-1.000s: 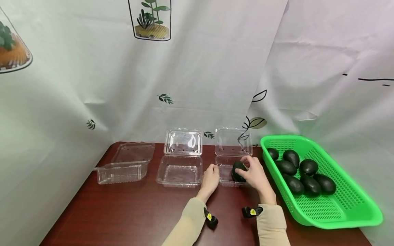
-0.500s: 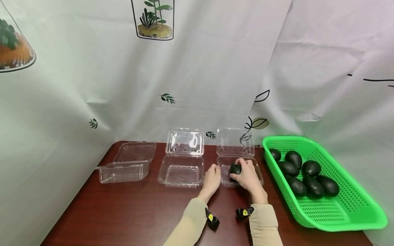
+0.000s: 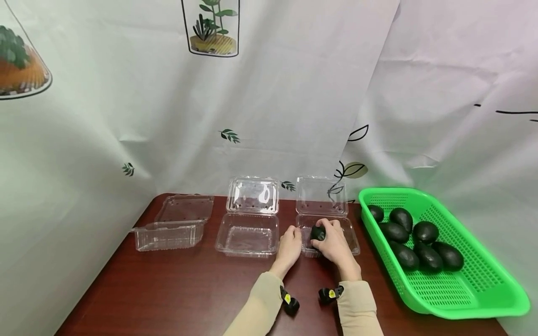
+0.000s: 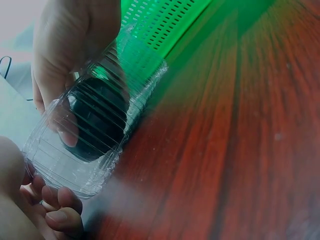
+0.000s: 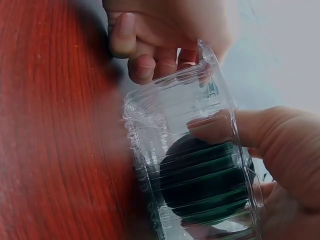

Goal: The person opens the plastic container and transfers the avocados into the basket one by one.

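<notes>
My right hand [image 3: 337,242] holds a dark avocado [image 3: 318,233] down inside the rightmost clear plastic clamshell container [image 3: 352,235]. In the right wrist view the thumb [image 5: 212,127] reaches over the rim onto the avocado [image 5: 202,180], seen through the ribbed wall. My left hand [image 3: 289,246] grips the container's left rim, its fingers [image 4: 62,212] curled against the end wall in the left wrist view. The container's lid [image 3: 321,195] stands raised behind it. Part of the avocado is hidden by the right hand.
A green plastic basket [image 3: 483,275] with several avocados [image 3: 428,256] stands at the right. Left of my hands are two more lidded clear containers, a middle one [image 3: 247,254] and a far-left one [image 3: 168,238], lids raised. A white patterned cloth [image 3: 269,93] hangs behind the brown table [image 3: 180,289].
My right hand has moved the avocado leftward within the container, towards the left hand. The left hand stays at the container's left rim. The head view has shifted slightly.
</notes>
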Motion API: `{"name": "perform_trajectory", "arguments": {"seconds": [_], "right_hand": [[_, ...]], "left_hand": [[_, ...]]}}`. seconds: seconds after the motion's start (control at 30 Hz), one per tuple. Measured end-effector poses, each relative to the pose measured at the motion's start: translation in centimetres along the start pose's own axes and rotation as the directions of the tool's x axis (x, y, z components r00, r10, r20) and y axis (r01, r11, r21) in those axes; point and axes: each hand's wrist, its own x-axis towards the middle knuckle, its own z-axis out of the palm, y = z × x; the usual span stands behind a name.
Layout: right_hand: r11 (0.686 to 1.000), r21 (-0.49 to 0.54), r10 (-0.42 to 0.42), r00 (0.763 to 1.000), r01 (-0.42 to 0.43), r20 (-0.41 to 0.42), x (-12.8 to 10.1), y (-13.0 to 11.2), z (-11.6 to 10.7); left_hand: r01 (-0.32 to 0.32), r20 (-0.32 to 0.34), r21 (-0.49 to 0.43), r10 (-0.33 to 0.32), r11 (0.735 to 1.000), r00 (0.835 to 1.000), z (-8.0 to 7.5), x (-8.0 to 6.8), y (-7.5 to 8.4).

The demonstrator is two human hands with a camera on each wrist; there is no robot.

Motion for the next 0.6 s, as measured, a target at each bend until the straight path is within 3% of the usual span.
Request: {"name": "perform_trajectory", "arguments": {"seconds": [0.6], "right_hand": [[0.997,0.047,-0.054,0.997,0.057,-0.052,-0.3,-0.6,-1.0]], "left_hand": [[0.007,-0.007,0.008,-0.007,1.000,1.000,0.1,0.0,-0.2]]}}
